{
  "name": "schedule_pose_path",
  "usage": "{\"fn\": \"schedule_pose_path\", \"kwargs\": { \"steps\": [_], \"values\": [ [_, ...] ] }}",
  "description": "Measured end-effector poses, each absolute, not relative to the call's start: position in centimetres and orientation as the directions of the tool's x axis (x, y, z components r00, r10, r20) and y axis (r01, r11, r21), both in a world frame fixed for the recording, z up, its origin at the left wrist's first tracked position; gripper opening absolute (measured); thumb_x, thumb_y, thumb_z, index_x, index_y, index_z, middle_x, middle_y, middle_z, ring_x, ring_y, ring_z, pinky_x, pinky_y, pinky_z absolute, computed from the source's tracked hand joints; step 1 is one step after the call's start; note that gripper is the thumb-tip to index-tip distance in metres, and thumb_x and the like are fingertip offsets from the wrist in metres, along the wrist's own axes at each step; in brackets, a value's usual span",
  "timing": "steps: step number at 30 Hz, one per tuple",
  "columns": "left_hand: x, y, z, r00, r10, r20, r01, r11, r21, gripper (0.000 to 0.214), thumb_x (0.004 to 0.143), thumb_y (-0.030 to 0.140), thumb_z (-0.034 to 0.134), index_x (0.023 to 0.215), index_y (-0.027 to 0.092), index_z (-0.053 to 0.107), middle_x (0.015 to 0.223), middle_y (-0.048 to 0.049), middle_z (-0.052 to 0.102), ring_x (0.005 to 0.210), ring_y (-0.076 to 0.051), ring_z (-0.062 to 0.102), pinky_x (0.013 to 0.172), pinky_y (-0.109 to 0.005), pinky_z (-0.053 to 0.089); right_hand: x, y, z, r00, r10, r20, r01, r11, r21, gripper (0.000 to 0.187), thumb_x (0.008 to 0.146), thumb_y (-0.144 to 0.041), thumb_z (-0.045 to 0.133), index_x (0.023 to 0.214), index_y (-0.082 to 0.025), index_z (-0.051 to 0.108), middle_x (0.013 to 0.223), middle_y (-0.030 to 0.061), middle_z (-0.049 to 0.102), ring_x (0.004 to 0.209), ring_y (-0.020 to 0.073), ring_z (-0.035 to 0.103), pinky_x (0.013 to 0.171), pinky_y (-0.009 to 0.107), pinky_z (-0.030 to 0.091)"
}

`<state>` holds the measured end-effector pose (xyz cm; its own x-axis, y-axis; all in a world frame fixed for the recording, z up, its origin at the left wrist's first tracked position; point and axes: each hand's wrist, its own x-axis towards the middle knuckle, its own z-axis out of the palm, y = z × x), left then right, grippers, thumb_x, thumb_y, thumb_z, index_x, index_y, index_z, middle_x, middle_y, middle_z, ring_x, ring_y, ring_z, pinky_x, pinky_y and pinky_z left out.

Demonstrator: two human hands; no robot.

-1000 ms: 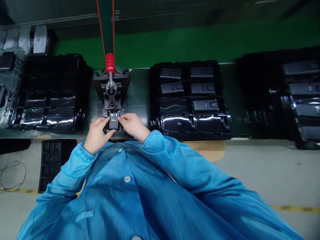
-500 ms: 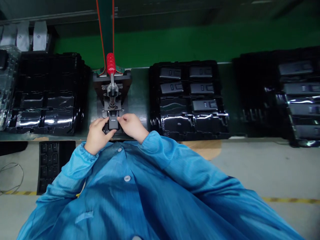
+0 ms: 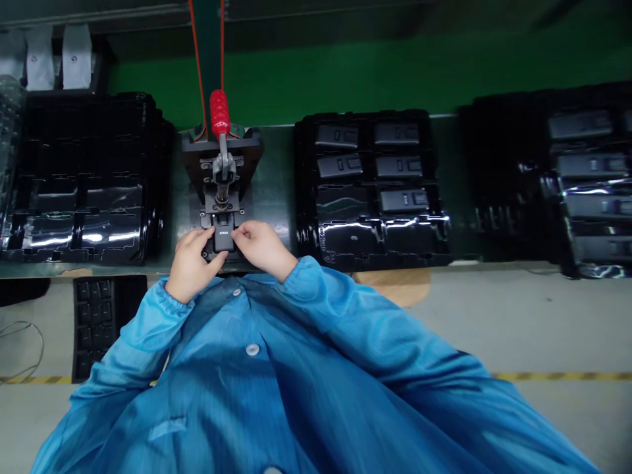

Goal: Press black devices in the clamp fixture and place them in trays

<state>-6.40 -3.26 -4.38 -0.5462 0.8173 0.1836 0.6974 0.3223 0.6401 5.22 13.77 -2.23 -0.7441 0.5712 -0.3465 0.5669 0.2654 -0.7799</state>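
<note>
Gripping small black block from both sides, seated at the front of the clamp jig, near edge of the desk. Pinching its left side with left hand, thumb hooked under the near corner. Pinching its right side with right hand, fingertips curled on the top right corner. Showing white lettering face-up on the block; too small to read. Sitting just in front of the jig's plunger, red handle standing up behind. Flanked right by a black tray with five grey parts in its back pockets, left by a stack of black trays. Wearing blue sleeves to the wrists.
</note>
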Motion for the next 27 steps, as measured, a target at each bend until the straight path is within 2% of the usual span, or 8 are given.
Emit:
{"fn": "schedule_pose_path", "kwargs": {
  "steps": [12, 15, 17, 20, 23, 25, 27],
  "values": [
    [-6.2, -3.2, -4.4, -0.548, 0.819, 0.169, 0.677, 0.316, 0.665, 0.052, 0.09, 0.032, 0.078, 0.138, 0.016, 0.068, 0.127, -0.0153, 0.072, 0.121, -0.033, 0.069, 0.11, -0.052, 0.056, 5.3, 13.8, -1.6, -0.744, 0.557, -0.368, 0.593, 0.298, -0.748, 0.026, 0.094, -0.037, 0.065, 0.075, -0.019, 0.064, 0.065, -0.001, 0.06, 0.063, 0.0147, 0.051, 0.063, 0.03, 0.033],
    [-6.0, -3.4, -4.4, -0.555, 0.815, 0.168, 0.663, 0.311, 0.681, 0.05, 0.091, 0.03, 0.076, 0.139, 0.017, 0.066, 0.127, -0.0148, 0.071, 0.122, -0.032, 0.068, 0.111, -0.051, 0.056, 6.2, 13.6, -1.1, -0.742, 0.589, -0.321, 0.566, 0.293, -0.771, 0.027, 0.095, -0.039, 0.065, 0.077, -0.019, 0.066, 0.063, -0.0014, 0.059, 0.059, 0.0143, 0.05, 0.06, 0.03, 0.034],
    [-5.8, -4.0, -4.4, -0.569, 0.802, 0.182, 0.654, 0.307, 0.692, 0.05, 0.092, 0.029, 0.075, 0.14, 0.019, 0.064, 0.128, -0.0144, 0.069, 0.124, -0.031, 0.067, 0.112, -0.05, 0.055, 7.0, 13.8, -0.1, -0.731, 0.656, -0.187, 0.48, 0.299, -0.825, 0.025, 0.097, -0.04, 0.064, 0.084, -0.019, 0.069, 0.066, -0.0003, 0.061, 0.061, 0.0149, 0.053, 0.06, 0.03, 0.039],
    [-5.2, -5.3, -4.7, -0.604, 0.762, 0.233, 0.658, 0.313, 0.685, 0.051, 0.093, 0.029, 0.076, 0.14, 0.019, 0.062, 0.134, -0.0159, 0.063, 0.13, -0.031, 0.063, 0.116, -0.05, 0.053, 7.2, 15.4, 3.1, -0.621, 0.756, 0.207, 0.283, 0.463, -0.84, 0.025, 0.101, -0.043, 0.06, 0.098, -0.02, 0.069, 0.081, 0.0024, 0.067, 0.072, 0.0168, 0.062, 0.067, 0.031, 0.049],
    [-4.9, -6.5, -5.3, -0.626, 0.738, 0.251, 0.664, 0.335, 0.668, 0.053, 0.093, 0.031, 0.077, 0.141, 0.018, 0.06, 0.139, -0.0181, 0.059, 0.134, -0.033, 0.059, 0.118, -0.053, 0.051, 5.5, 17.8, 7.6, -0.501, 0.667, 0.552, 0.151, 0.695, -0.703, 0.024, 0.107, -0.043, 0.055, 0.112, -0.022, 0.065, 0.1, 0.0062, 0.07, 0.09, 0.0181, 0.067, 0.081, 0.034, 0.054],
    [-4.9, -7.0, -5.6, -0.627, 0.744, 0.233, 0.66, 0.348, 0.666, 0.053, 0.094, 0.032, 0.077, 0.142, 0.018, 0.059, 0.139, -0.0183, 0.059, 0.135, -0.034, 0.058, 0.118, -0.055, 0.05, 3.5, 19.2, 10.4, -0.553, 0.572, 0.606, 0.101, 0.768, -0.632, 0.022, 0.108, -0.037, 0.056, 0.12, -0.02, 0.063, 0.111, 0.0088, 0.071, 0.103, 0.0181, 0.069, 0.092, 0.034, 0.054],
    [-5.0, -7.1, -5.8, -0.624, 0.751, 0.217, 0.658, 0.356, 0.664, 0.051, 0.095, 0.032, 0.076, 0.141, 0.019, 0.059, 0.138, -0.018, 0.059, 0.135, -0.034, 0.059, 0.118, -0.056, 0.05, 1.3, 19.9, 12.5, -0.686, 0.518, 0.511, 0.084, 0.754, -0.651, 0.018, 0.107, -0.033, 0.06, 0.118, -0.019, 0.062, 0.109, 0.0067, 0.072, 0.104, 0.0179, 0.07, 0.095, 0.033, 0.054]
  ]
}}
